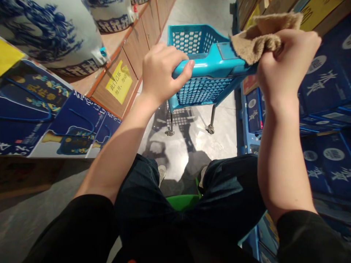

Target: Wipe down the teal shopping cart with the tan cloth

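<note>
A blue plastic shopping cart (201, 91) on metal legs with casters stands in front of me. My left hand (166, 69) is closed around the left end of its handle (211, 67), the thumb lying along the near side. My right hand (287, 58) is closed on a tan cloth (246, 45) at the right end of the handle. Part of the cloth drapes over the handle's corner, and another fold sticks up above the fist. Whether the right fingers also wrap the handle under the cloth is hidden.
Large blue-and-white ceramic jars (49, 33) stand on a wooden cabinet (137, 47) at left, with a yellow notice (119, 82) on it. Below them are blue gift boxes (79, 124). Stacked blue cartons (326, 76) line the right side. A green stool seat (183, 202) shows between my legs.
</note>
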A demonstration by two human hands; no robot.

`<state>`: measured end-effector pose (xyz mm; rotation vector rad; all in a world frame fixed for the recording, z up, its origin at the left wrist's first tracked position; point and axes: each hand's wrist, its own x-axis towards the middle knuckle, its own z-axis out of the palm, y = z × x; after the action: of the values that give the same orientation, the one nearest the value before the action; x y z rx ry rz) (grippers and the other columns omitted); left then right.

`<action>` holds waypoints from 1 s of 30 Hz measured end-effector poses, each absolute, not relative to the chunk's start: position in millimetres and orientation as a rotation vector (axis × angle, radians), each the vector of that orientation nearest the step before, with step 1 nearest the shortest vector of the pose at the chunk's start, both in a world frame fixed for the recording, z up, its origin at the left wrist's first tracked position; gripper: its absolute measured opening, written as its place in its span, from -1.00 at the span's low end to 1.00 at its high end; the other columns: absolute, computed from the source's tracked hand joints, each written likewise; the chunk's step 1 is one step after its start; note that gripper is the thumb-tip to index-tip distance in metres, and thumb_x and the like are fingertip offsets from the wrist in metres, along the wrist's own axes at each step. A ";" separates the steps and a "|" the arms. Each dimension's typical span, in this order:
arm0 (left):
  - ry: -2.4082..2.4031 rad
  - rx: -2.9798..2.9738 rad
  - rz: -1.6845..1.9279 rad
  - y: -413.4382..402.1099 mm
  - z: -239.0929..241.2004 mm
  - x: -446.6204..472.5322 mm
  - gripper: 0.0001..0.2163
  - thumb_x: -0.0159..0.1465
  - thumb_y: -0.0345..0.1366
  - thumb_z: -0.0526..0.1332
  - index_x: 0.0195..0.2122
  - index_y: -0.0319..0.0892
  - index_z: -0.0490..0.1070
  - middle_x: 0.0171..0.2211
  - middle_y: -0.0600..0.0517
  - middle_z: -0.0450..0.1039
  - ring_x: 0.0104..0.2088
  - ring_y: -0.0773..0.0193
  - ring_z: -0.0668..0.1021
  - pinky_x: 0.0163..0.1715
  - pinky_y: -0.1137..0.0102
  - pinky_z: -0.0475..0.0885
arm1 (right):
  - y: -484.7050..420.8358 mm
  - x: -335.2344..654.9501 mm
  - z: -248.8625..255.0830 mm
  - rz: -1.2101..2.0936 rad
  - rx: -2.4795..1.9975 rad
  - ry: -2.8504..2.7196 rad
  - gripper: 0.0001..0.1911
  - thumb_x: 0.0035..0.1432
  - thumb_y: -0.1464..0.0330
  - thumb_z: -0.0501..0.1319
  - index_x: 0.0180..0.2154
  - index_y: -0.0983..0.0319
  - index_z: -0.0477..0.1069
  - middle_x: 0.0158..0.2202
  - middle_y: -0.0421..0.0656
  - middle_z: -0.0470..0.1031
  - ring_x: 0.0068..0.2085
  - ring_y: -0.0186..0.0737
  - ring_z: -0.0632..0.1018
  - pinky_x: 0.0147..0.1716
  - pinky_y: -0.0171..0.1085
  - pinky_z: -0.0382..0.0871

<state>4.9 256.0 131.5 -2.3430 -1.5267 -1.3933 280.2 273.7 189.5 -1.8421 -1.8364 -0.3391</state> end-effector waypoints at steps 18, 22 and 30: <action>-1.504 -2.379 -1.354 247.1 128.7 -5.7 -0.59 0.53 0.23 0.14 -0.15 0.19 0.72 -0.18 -0.14 0.72 0.06 -0.34 0.63 0.02 -0.17 0.39 | 268.1 265.7 200.1 -0.267 -1.864 -1.835 -0.72 0.24 0.54 0.21 -0.21 0.16 0.68 -0.01 0.17 0.77 0.15 0.44 0.68 0.10 0.15 0.47; -1.469 -2.377 -1.372 248.8 124.5 -8.8 -0.57 0.56 0.24 0.14 -0.15 0.15 0.69 -0.17 -0.12 0.72 0.05 -0.29 0.64 0.02 -0.15 0.42 | 249.9 242.2 196.6 -0.253 -1.775 -1.983 -0.60 0.28 0.55 0.20 0.01 0.26 0.75 0.12 0.16 0.78 0.24 0.42 0.70 0.14 0.10 0.45; -1.407 -2.377 -1.367 252.4 123.2 -14.9 -0.61 0.57 0.21 0.16 -0.16 0.18 0.69 -0.20 -0.11 0.72 0.00 -0.28 0.67 -0.02 -0.16 0.48 | 254.9 248.7 196.2 -0.179 -1.640 -2.028 -0.67 0.23 0.62 0.21 -0.19 0.21 0.70 -0.10 0.03 0.74 0.00 0.14 0.65 -0.04 -0.07 0.28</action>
<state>-14.9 252.4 123.2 -2.3770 -1.4072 -1.3670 248.7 254.9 196.2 -1.6399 -2.0282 -0.1788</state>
